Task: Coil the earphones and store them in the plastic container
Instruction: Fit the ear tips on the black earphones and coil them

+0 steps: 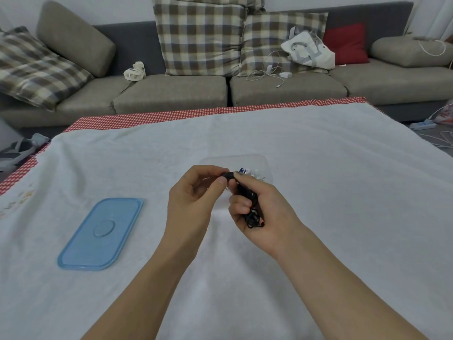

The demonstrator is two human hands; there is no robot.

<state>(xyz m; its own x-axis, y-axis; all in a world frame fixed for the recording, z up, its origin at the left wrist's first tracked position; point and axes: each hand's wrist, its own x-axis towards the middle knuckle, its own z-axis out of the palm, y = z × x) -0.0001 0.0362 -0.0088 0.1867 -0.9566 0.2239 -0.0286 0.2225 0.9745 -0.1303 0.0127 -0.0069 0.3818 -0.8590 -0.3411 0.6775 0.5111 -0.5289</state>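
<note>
two bare forearms come up from the bottom of the frame and meet just below centre. the right hand [257,204] has its fingers curled round a bundle of black earphones [250,204], loops spilling out at the lower end of the fist. the left hand [196,190] pinches the upper end of the same cord between thumb and fingertips, touching the right hand's fingertips. the cord looks light, thin and limp, likely to spring loose or tangle if let go, so it is best held across the whole bundle and not by one strand, keeping strain off the small earbuds. the clear plastic container [259,160] sits open on the white cloth [318,168] just above the hands, with small white and blue items inside that may crowd the coil. its blue lid [101,233] lies apart at lower left. a sofa [171,92] with checked cushions fills the top of the frame.
</note>
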